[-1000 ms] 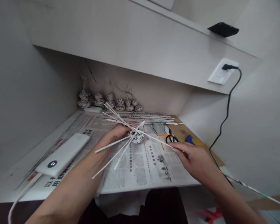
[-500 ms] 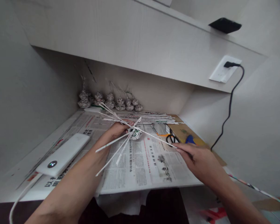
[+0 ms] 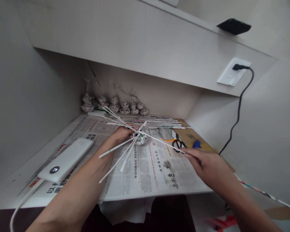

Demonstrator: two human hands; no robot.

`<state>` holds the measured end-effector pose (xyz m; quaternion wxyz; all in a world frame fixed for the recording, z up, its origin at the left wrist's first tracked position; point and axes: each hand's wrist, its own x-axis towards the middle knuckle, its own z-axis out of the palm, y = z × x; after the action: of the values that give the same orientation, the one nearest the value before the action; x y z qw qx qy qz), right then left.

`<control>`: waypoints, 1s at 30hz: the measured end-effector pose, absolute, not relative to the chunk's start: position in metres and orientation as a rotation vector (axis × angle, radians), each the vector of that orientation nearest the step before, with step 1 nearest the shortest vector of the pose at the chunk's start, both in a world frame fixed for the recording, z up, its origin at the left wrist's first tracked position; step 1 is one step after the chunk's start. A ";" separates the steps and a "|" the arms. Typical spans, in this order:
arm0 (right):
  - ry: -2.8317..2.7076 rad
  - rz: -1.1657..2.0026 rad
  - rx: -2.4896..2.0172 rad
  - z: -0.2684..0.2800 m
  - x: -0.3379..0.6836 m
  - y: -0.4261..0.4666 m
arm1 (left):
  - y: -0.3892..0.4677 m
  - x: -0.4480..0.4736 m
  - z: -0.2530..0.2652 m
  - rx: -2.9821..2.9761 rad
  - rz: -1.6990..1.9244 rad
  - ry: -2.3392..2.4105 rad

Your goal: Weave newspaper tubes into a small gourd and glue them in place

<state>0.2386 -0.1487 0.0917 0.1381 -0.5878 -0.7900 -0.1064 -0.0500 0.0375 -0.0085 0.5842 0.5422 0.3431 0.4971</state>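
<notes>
Newspaper [image 3: 145, 177] below — right grip [image 3: 209, 164] pinches stick [image 3: 159, 140].

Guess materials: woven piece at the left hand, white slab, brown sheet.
Woven piece: likely paper, matte; dark and green print-like flecks.
White slab: probably plastic, smooth, satin; even surface, rounded corners, round display.
Brown sheet: seemingly cardboard, matte; flat, tan, no shine.

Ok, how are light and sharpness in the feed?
Head view: dull light, with the woven gourd shapes shaded beneath the overhanging panel; head view: the newspaper too soft to read in its smallest type; head view: paper strip in the right hand stands out.
</notes>
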 end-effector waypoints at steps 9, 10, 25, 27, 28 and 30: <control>-2.269 -0.307 -1.672 0.095 0.238 -0.150 | 0.038 -0.051 -0.009 1.306 1.141 0.816; -2.268 -0.308 -1.667 0.095 0.238 -0.150 | 0.037 -0.051 -0.008 1.308 1.140 0.825; -2.340 -0.342 -1.658 0.093 0.236 -0.151 | 0.039 -0.051 -0.011 1.320 1.146 0.841; -2.353 -0.368 -1.667 0.093 0.235 -0.152 | 0.038 -0.051 -0.011 1.334 1.143 0.847; -2.355 -0.386 -1.683 0.094 0.235 -0.152 | 0.038 -0.051 -0.011 1.351 1.139 0.844; -2.350 -0.434 -1.737 0.095 0.234 -0.152 | 0.039 -0.051 -0.012 1.402 1.125 0.837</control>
<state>0.2343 -0.1517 0.0952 0.0934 -0.5853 -0.7920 -0.1462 -0.0509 0.0393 -0.0122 0.5474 0.5918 0.3531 0.4747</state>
